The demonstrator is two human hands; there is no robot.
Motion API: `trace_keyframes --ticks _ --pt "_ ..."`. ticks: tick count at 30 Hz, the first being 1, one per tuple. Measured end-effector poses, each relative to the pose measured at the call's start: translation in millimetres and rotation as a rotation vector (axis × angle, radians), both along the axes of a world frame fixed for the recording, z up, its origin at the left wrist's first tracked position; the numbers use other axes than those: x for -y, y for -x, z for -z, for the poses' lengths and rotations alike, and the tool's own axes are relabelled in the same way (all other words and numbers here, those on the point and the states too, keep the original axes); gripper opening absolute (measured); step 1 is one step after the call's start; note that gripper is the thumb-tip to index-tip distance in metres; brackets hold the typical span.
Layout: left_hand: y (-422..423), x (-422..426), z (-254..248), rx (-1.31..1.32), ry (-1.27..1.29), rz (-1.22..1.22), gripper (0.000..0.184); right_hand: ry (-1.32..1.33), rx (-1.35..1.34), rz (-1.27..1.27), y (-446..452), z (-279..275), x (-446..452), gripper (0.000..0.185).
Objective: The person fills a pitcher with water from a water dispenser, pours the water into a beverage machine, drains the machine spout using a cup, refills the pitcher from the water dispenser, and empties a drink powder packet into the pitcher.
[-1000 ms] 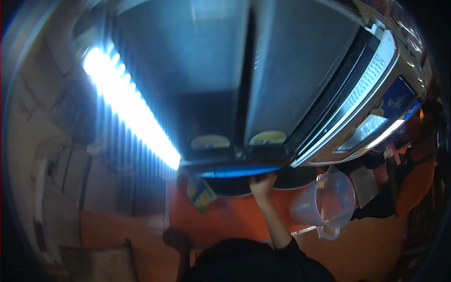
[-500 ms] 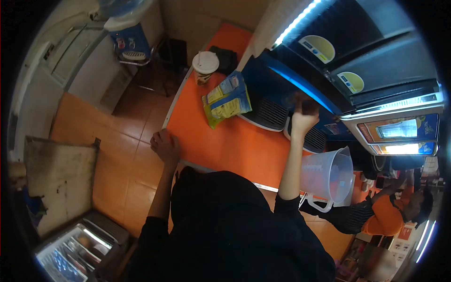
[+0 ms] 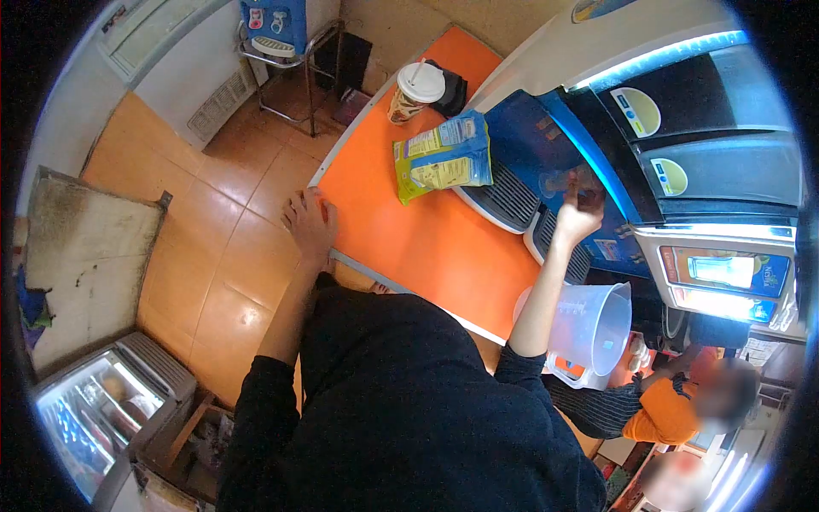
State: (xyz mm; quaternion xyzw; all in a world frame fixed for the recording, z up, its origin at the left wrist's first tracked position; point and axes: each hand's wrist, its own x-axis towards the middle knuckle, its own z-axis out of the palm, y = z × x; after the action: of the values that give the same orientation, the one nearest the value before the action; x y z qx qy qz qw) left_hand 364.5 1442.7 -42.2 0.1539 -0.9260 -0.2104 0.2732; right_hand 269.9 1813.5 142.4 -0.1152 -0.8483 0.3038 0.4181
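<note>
My left hand (image 3: 309, 224) rests at the corner of the orange counter (image 3: 375, 230), fingers spread and holding nothing. My right hand (image 3: 583, 215) reaches to the blue front of a drinks dispenser (image 3: 512, 124), above its black drip trays (image 3: 502, 196). Its fingers are curled round what looks like a small clear cup (image 3: 554, 182), partly hidden by the hand. Beside my right forearm is a large translucent measuring jug (image 3: 589, 328). A yellow-green and blue packet (image 3: 444, 158) sits on the counter left of the trays.
A lidded paper cup (image 3: 411, 98) with a straw stands behind the packet, beside a dark item (image 3: 450, 92). Another person in an orange top (image 3: 661, 410) is at the right. A metal stand (image 3: 294, 77) and a glass-topped case (image 3: 107, 410) are at the left.
My head view has shifted, so the scene sits differently in the frame. The clear cup at my right hand now shows more plainly. My left hand's fingers are spread wider.
</note>
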Motion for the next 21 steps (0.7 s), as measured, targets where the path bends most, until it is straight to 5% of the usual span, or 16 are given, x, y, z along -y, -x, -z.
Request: trace_keyframes --ticks 3,21 --pt "0 1 1 -0.019 0.011 -0.008 0.023 0.006 -0.107 -0.108 5 7 -7 0.043" --pt "-2 4 2 -0.021 0.016 0.02 0.024 -0.01 -0.067 -0.006 9 15 -17 0.04"
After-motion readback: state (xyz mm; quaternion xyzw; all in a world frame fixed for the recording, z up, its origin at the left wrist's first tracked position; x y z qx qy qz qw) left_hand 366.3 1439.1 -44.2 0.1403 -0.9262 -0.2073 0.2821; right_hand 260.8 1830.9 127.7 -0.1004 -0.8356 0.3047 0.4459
